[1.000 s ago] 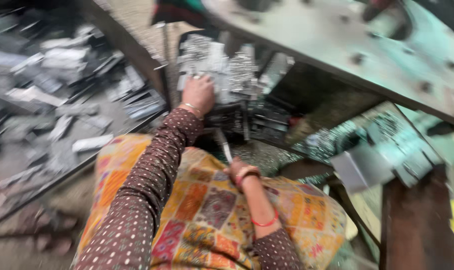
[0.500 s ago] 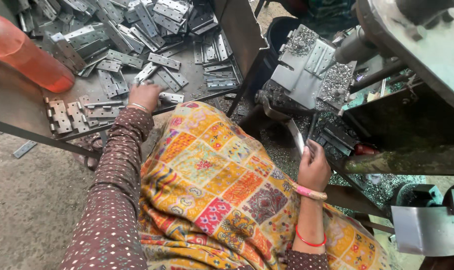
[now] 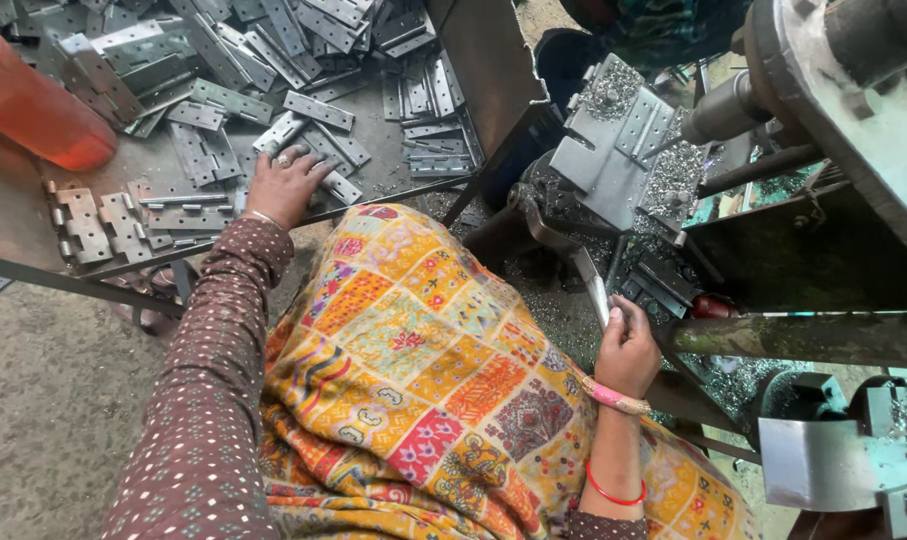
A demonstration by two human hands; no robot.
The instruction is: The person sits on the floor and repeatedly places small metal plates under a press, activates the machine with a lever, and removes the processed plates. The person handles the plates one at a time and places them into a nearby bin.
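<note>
Left hand (image 3: 286, 185) now atop hinge (image 3: 326, 180).

The person wears a dark brown top with long sleeves, covered in small pale dots and tiny flower shapes. Over the lap lies a bright yellow cloth (image 3: 424, 380) printed in patchwork squares of orange, pink, green and purple. The left hand (image 3: 286, 185), at about eleven o'clock, has a ring and a thin bangle. The right hand (image 3: 629, 350), at about four o'clock, has a pink and gold bangle, and a thin red one lower on the arm.
</note>
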